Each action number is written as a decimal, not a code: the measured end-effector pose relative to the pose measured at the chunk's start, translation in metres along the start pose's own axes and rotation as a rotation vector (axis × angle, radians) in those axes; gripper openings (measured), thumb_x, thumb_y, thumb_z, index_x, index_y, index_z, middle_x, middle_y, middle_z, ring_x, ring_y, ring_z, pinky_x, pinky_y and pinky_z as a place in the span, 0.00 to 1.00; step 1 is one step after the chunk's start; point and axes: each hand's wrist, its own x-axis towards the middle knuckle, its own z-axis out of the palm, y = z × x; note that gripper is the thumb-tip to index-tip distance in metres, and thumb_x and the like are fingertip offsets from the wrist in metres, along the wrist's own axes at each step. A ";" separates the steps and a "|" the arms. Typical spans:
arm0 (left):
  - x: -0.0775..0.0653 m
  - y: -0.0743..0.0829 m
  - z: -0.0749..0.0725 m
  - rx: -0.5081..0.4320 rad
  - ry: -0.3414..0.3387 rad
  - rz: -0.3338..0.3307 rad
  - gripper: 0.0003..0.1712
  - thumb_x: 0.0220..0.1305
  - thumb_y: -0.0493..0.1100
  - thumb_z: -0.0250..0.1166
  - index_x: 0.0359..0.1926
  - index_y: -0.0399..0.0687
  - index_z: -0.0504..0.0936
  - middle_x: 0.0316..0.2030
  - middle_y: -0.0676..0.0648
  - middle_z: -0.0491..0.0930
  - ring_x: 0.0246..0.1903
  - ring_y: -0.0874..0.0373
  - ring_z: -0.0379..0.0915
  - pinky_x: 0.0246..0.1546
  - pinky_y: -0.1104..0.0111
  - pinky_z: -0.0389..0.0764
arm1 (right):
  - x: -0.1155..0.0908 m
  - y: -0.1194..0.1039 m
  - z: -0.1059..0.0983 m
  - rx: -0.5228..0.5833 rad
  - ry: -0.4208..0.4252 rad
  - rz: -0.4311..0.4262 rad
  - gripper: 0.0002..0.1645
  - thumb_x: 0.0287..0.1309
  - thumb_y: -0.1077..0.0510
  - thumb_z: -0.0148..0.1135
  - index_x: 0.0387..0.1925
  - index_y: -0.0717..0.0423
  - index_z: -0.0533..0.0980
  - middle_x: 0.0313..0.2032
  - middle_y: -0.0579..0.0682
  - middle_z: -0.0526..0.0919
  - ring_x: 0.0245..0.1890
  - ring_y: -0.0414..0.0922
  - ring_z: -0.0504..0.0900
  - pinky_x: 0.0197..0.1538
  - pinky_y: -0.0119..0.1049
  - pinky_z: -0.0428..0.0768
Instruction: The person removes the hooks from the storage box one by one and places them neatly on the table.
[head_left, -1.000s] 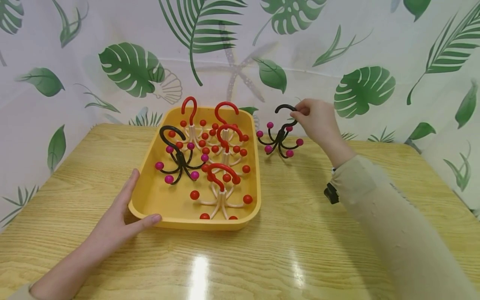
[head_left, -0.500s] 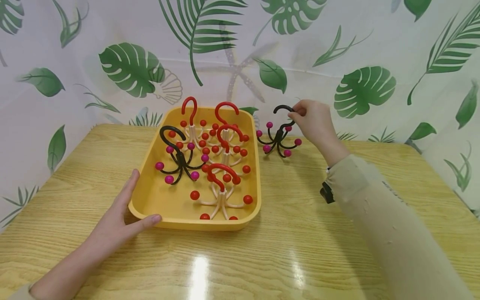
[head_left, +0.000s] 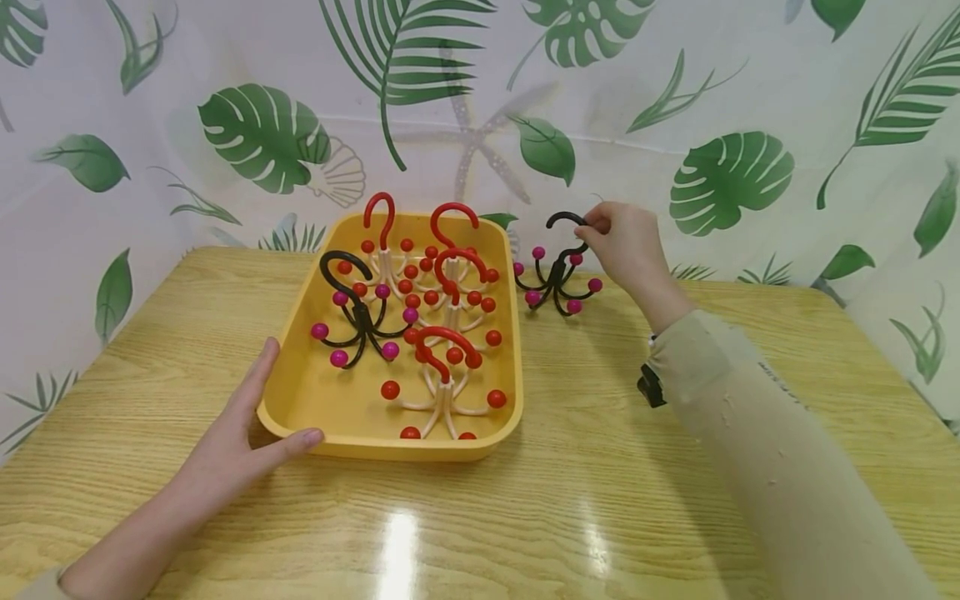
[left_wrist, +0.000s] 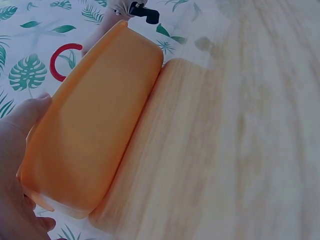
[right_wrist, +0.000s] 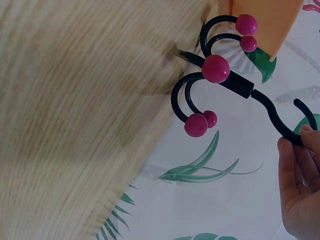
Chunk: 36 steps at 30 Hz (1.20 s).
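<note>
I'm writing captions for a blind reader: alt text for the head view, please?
The right hand pinches a black hook with pink balls just right of a yellow tray on a wooden table. The left hand touches the tray's near left corner; inside are a second black hook and four pale hooks with red tops.

In the head view, cannot see all the left fingers at the yellow tray or read the tiny marking on the right sleeve; in the right wrist view, cannot see the edge-cropped right fingers whole.
</note>
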 end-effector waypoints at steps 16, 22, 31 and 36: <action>0.000 0.001 0.000 -0.004 -0.002 0.008 0.61 0.59 0.50 0.69 0.74 0.64 0.30 0.74 0.49 0.30 0.72 0.42 0.27 0.64 0.38 0.37 | 0.000 0.000 0.001 -0.002 -0.003 -0.010 0.10 0.64 0.61 0.60 0.39 0.67 0.79 0.38 0.63 0.83 0.39 0.55 0.80 0.45 0.48 0.77; 0.000 0.000 0.000 -0.006 -0.003 0.005 0.61 0.59 0.51 0.69 0.74 0.65 0.30 0.74 0.49 0.30 0.72 0.42 0.27 0.64 0.38 0.38 | 0.001 0.001 0.001 0.005 -0.009 -0.004 0.11 0.64 0.63 0.59 0.43 0.68 0.78 0.40 0.63 0.82 0.41 0.56 0.79 0.47 0.49 0.76; 0.000 0.001 0.001 -0.022 -0.006 0.007 0.60 0.59 0.50 0.69 0.75 0.63 0.30 0.74 0.49 0.30 0.72 0.42 0.27 0.64 0.38 0.37 | 0.001 0.001 0.001 0.006 -0.014 -0.007 0.12 0.64 0.65 0.57 0.46 0.68 0.78 0.43 0.65 0.82 0.44 0.57 0.79 0.50 0.49 0.75; 0.000 0.001 0.000 -0.019 -0.006 0.003 0.61 0.59 0.50 0.69 0.75 0.61 0.30 0.74 0.49 0.30 0.72 0.41 0.26 0.64 0.37 0.37 | 0.001 0.002 0.002 0.012 -0.015 0.000 0.13 0.64 0.65 0.57 0.48 0.68 0.78 0.44 0.64 0.82 0.46 0.57 0.79 0.52 0.49 0.75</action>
